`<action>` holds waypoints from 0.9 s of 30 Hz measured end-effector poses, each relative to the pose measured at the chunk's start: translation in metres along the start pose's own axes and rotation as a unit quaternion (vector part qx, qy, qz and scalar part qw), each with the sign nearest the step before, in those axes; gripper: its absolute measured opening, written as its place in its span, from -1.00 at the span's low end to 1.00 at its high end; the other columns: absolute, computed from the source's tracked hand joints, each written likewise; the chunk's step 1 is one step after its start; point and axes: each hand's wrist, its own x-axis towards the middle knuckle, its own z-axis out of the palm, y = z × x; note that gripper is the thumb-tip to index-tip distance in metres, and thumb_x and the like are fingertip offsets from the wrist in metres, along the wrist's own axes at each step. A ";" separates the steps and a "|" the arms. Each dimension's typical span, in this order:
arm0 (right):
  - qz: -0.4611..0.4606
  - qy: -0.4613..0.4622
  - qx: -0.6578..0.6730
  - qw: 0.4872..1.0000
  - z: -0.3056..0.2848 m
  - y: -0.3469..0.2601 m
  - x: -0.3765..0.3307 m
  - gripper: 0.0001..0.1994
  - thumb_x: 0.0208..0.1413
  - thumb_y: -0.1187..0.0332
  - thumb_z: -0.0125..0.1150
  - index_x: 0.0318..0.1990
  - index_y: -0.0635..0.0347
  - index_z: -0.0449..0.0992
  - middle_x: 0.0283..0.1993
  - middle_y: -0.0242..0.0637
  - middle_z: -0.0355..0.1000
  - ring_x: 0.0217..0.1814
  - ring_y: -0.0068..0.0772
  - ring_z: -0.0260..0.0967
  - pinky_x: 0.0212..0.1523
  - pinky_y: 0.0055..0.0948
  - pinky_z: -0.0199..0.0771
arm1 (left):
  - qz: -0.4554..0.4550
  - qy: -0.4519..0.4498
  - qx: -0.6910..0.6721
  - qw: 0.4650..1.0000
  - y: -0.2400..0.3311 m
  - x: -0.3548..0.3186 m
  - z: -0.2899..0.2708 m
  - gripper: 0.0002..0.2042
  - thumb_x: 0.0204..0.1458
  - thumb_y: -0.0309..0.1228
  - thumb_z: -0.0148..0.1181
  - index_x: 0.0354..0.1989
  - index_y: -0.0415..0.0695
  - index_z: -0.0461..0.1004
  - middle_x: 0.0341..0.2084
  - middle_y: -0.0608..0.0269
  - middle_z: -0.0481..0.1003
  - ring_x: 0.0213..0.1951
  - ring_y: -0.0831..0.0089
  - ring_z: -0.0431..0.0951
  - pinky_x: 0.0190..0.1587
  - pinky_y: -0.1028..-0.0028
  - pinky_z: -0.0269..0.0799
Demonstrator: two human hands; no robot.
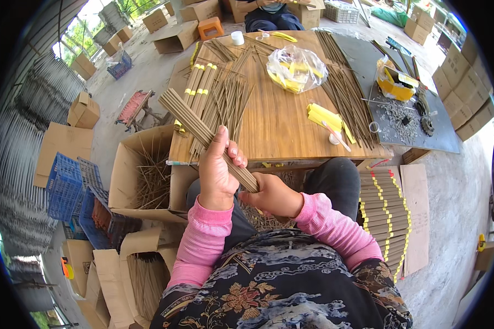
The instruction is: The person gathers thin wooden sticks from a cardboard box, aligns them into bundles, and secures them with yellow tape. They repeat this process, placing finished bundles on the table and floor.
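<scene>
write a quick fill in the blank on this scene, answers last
The bundle of sticks has its lower end in the ____ hand.
Inside the clear plastic bag are strips coloured ____.
The plastic stool past the wooden table is ____.
The crates at the left are ____.

Missing words: right; yellow; orange; blue

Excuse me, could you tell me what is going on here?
A person seated at a wooden table is holding a bundle of thin brown sticks in both hands. The left hand is wrapped around the bundle, and the right hand is at its lower end. No yellow band shows on it. Loose sticks, banded bundles and yellow strips lie on the table. More banded bundles are stacked low at the person's right.
</scene>
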 end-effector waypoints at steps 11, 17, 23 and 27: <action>0.003 -0.007 0.036 0.999 0.002 0.012 0.004 -0.75 -0.03 0.30 0.16 -0.44 0.29 0.26 -0.72 -0.40 0.23 -0.80 -0.65 0.15 -0.81 -0.61 0.17 | -0.019 -0.005 0.001 1.000 -0.007 -0.001 -0.007 -0.70 -0.03 -0.16 0.15 -0.63 -0.04 0.25 -0.75 0.38 0.26 -0.68 0.54 0.27 -0.57 0.53 0.24; -0.119 0.044 -0.055 0.990 -0.002 0.010 0.003 -0.63 -0.08 0.22 0.24 -0.28 0.37 0.33 -0.59 -0.26 0.31 -0.58 -0.50 0.30 -0.56 -0.49 0.33 | 0.040 -0.039 -0.017 0.998 0.000 -0.006 -0.008 -0.70 0.00 -0.18 0.11 -0.62 -0.06 0.25 -0.75 0.35 0.27 -0.70 0.52 0.29 -0.60 0.52 0.26; -0.247 0.191 -0.153 0.938 -0.006 -0.001 -0.003 -0.79 -0.11 0.33 0.23 -0.32 0.24 0.46 -0.40 -0.18 0.36 -0.37 -0.24 0.36 -0.35 -0.43 0.36 | 0.100 -0.044 0.008 0.994 0.005 -0.008 -0.015 -0.72 0.01 -0.20 0.10 -0.59 -0.11 0.27 -0.71 0.27 0.34 -0.66 0.45 0.38 -0.55 0.43 0.39; -0.231 0.191 -0.189 0.935 -0.006 -0.010 -0.005 -0.84 -0.12 0.36 0.20 -0.38 0.23 0.48 -0.44 -0.18 0.36 -0.42 -0.22 0.36 -0.37 -0.40 0.37 | 0.111 -0.037 0.017 0.993 0.004 -0.010 -0.016 -0.73 0.01 -0.21 0.10 -0.56 -0.13 0.30 -0.70 0.25 0.36 -0.65 0.43 0.41 -0.54 0.42 0.43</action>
